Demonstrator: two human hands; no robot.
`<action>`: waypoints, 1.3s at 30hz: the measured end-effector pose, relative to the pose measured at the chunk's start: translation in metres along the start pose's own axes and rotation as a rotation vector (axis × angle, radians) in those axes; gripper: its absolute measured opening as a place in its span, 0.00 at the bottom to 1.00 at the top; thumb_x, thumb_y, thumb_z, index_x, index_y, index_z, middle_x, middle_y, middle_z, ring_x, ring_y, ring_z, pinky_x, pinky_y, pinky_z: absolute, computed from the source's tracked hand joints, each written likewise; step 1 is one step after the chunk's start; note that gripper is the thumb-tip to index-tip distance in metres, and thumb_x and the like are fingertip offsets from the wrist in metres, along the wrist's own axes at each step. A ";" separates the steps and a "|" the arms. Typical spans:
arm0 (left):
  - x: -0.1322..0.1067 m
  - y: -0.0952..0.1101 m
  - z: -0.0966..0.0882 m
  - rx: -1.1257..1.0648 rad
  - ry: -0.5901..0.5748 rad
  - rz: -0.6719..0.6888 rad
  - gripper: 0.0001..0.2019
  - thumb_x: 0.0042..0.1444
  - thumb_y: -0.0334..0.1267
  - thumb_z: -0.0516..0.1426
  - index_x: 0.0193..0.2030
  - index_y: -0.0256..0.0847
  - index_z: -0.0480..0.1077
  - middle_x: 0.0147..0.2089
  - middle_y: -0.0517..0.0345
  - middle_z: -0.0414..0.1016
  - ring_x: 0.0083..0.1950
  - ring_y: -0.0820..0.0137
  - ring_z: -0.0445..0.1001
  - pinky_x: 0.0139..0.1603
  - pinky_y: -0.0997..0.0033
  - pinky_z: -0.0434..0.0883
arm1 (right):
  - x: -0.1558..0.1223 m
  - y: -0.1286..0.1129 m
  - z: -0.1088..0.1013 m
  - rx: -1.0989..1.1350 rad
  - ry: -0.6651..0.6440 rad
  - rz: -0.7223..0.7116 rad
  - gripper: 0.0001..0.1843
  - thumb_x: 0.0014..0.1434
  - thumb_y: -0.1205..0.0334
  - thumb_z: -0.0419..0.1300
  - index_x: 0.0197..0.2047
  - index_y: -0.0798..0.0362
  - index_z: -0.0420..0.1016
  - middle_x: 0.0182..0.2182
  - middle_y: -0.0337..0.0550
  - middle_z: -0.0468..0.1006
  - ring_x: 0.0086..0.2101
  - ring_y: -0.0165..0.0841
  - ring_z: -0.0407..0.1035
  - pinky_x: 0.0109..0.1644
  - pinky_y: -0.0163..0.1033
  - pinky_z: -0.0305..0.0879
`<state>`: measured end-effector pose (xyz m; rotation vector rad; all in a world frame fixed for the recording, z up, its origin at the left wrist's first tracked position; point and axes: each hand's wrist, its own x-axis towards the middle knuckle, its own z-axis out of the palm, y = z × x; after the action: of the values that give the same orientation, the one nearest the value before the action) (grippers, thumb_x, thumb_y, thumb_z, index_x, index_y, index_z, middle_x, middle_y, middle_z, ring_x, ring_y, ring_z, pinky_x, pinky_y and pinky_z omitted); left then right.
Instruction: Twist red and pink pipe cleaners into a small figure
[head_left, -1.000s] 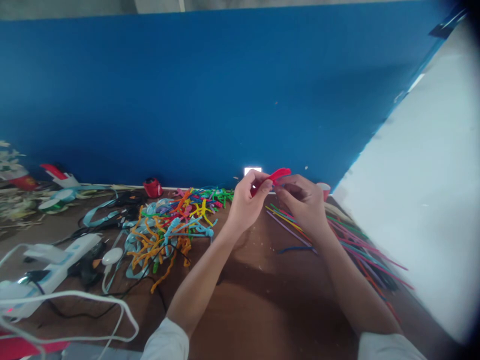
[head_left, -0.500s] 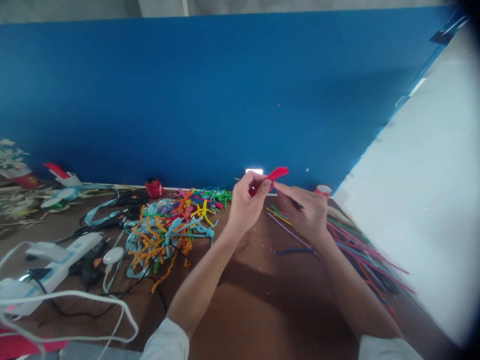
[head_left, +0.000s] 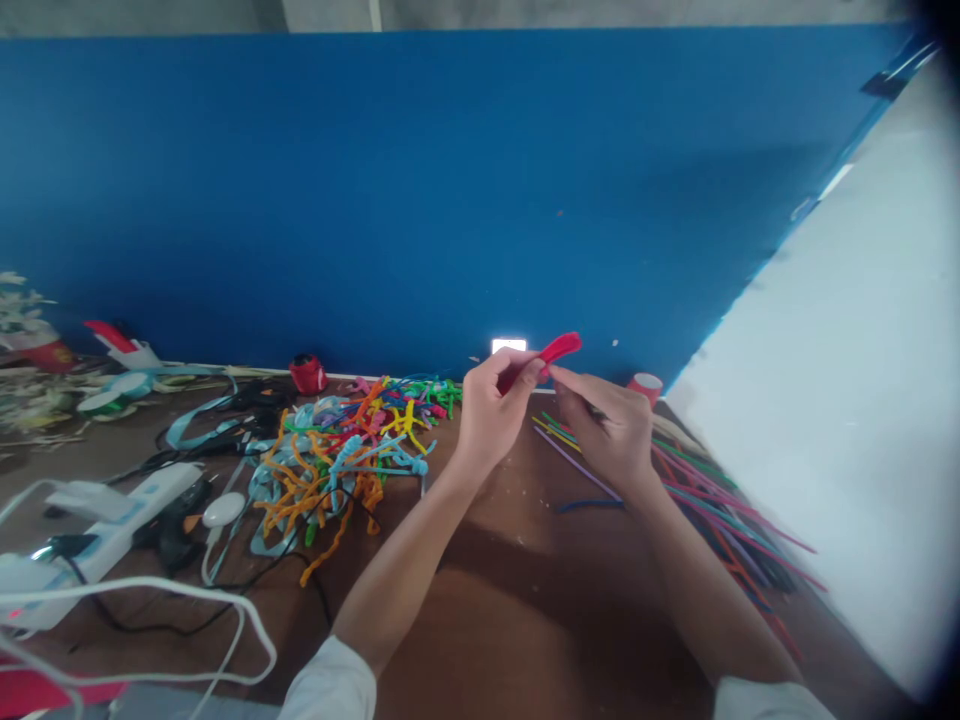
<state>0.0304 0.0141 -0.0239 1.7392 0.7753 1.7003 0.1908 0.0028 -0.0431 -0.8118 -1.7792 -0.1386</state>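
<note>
Pinched between thumb and fingers of my left hand (head_left: 487, 400) is a bright red pipe cleaner (head_left: 562, 347), bent into a narrow bundle whose rounded end sticks out to the upper right. My right hand (head_left: 613, 425) is closed, its thumb and index fingertip meeting at the lower side of the red piece, close to my left thumb. Both hands are raised above the table. Part of the red piece is hidden inside my left fingers. Beneath and beyond my right forearm lie loose straight pipe cleaners (head_left: 739, 500) in several colours.
To the left sits a heap of twisted, colourful pipe cleaners (head_left: 337, 460). Further left are a white power strip (head_left: 124, 535) with cables and a black glue gun (head_left: 176, 530). A red roll (head_left: 307, 375) and a lit screen (head_left: 509, 346) stand by the blue partition (head_left: 420, 190).
Both hands keep nearly the same pose around the red pipe cleaner. The view has shifted very slightly; nothing was taken up or let go.
</note>
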 end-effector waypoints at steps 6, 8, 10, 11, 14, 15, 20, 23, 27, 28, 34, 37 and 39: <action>-0.001 0.004 -0.004 0.130 -0.014 0.025 0.13 0.65 0.45 0.55 0.44 0.40 0.77 0.39 0.54 0.80 0.37 0.70 0.74 0.38 0.70 0.68 | 0.000 -0.007 0.006 -0.049 0.056 -0.021 0.17 0.63 0.68 0.59 0.52 0.47 0.80 0.30 0.40 0.81 0.24 0.28 0.69 0.30 0.34 0.65; -0.001 0.006 -0.005 0.137 -0.029 0.033 0.14 0.66 0.45 0.54 0.45 0.41 0.77 0.41 0.53 0.81 0.39 0.69 0.74 0.40 0.69 0.69 | 0.000 -0.008 0.006 -0.061 0.075 -0.021 0.17 0.63 0.67 0.59 0.52 0.46 0.80 0.30 0.40 0.82 0.24 0.28 0.69 0.30 0.34 0.67; -0.002 0.008 -0.004 0.130 -0.050 0.040 0.15 0.65 0.46 0.54 0.47 0.41 0.76 0.43 0.52 0.81 0.40 0.68 0.75 0.41 0.68 0.70 | 0.000 -0.010 0.005 -0.074 0.085 -0.005 0.16 0.63 0.66 0.58 0.52 0.47 0.80 0.31 0.41 0.83 0.24 0.29 0.71 0.31 0.35 0.68; -0.002 0.009 -0.004 0.124 -0.057 0.044 0.15 0.64 0.47 0.55 0.48 0.41 0.76 0.44 0.51 0.81 0.41 0.68 0.75 0.41 0.68 0.70 | 0.000 -0.011 0.005 -0.078 0.089 0.005 0.16 0.64 0.66 0.58 0.52 0.47 0.80 0.32 0.42 0.83 0.25 0.30 0.72 0.31 0.35 0.69; -0.003 0.011 -0.004 0.120 -0.066 0.053 0.15 0.62 0.47 0.58 0.49 0.40 0.76 0.45 0.50 0.81 0.42 0.66 0.76 0.41 0.68 0.71 | 0.001 -0.015 0.003 -0.082 0.096 0.016 0.15 0.64 0.65 0.58 0.52 0.49 0.81 0.34 0.45 0.84 0.27 0.31 0.75 0.32 0.35 0.71; -0.003 0.011 -0.004 0.126 -0.064 0.059 0.15 0.62 0.47 0.58 0.48 0.41 0.76 0.45 0.50 0.81 0.42 0.66 0.76 0.41 0.68 0.71 | 0.001 -0.016 0.003 -0.081 0.098 0.011 0.16 0.64 0.66 0.58 0.52 0.49 0.81 0.33 0.44 0.84 0.27 0.31 0.75 0.33 0.35 0.72; -0.002 0.007 -0.004 0.189 -0.022 0.093 0.12 0.65 0.44 0.55 0.46 0.41 0.77 0.43 0.52 0.81 0.42 0.67 0.76 0.43 0.68 0.70 | 0.000 -0.016 0.005 -0.054 0.075 0.000 0.18 0.63 0.69 0.58 0.54 0.49 0.80 0.35 0.43 0.84 0.28 0.30 0.76 0.34 0.34 0.72; -0.002 0.005 -0.004 0.206 0.010 0.082 0.13 0.66 0.44 0.54 0.41 0.40 0.76 0.40 0.53 0.80 0.40 0.68 0.75 0.41 0.69 0.69 | -0.002 -0.014 0.007 -0.032 0.052 0.001 0.20 0.62 0.70 0.58 0.55 0.47 0.79 0.39 0.44 0.85 0.32 0.31 0.77 0.36 0.35 0.72; -0.001 0.004 -0.005 0.182 0.022 0.042 0.14 0.66 0.46 0.53 0.37 0.40 0.74 0.34 0.55 0.78 0.35 0.71 0.73 0.37 0.70 0.66 | -0.004 -0.011 0.008 -0.012 0.013 -0.005 0.19 0.63 0.69 0.57 0.55 0.47 0.79 0.41 0.45 0.84 0.34 0.33 0.78 0.36 0.37 0.72; -0.001 0.004 -0.005 0.164 0.021 0.031 0.15 0.66 0.46 0.53 0.36 0.40 0.73 0.33 0.56 0.76 0.34 0.72 0.71 0.35 0.71 0.65 | -0.004 -0.011 0.009 -0.009 0.003 -0.003 0.18 0.63 0.69 0.57 0.54 0.47 0.79 0.40 0.44 0.84 0.33 0.33 0.77 0.35 0.37 0.71; 0.001 0.005 -0.004 0.009 -0.041 -0.050 0.17 0.65 0.49 0.54 0.30 0.39 0.68 0.27 0.60 0.69 0.27 0.76 0.61 0.29 0.72 0.58 | 0.003 -0.007 0.006 -0.077 0.077 0.046 0.08 0.63 0.65 0.59 0.42 0.51 0.80 0.29 0.41 0.81 0.23 0.27 0.68 0.29 0.34 0.64; 0.004 0.005 -0.006 -0.032 -0.159 -0.071 0.18 0.64 0.50 0.55 0.28 0.39 0.68 0.26 0.60 0.69 0.27 0.76 0.61 0.28 0.72 0.58 | 0.008 0.002 0.002 -0.057 0.080 0.117 0.06 0.62 0.62 0.60 0.37 0.51 0.79 0.22 0.36 0.75 0.20 0.26 0.61 0.24 0.33 0.58; 0.008 0.006 -0.011 -0.016 -0.261 -0.087 0.18 0.62 0.51 0.56 0.28 0.39 0.68 0.26 0.59 0.70 0.27 0.76 0.63 0.28 0.73 0.59 | 0.010 0.009 -0.001 -0.037 0.054 0.119 0.07 0.62 0.63 0.60 0.33 0.51 0.78 0.22 0.36 0.75 0.20 0.26 0.62 0.24 0.33 0.58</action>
<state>0.0201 0.0159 -0.0142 1.8418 0.7050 1.3845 0.1953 0.0133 -0.0361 -0.9304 -1.6774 -0.1144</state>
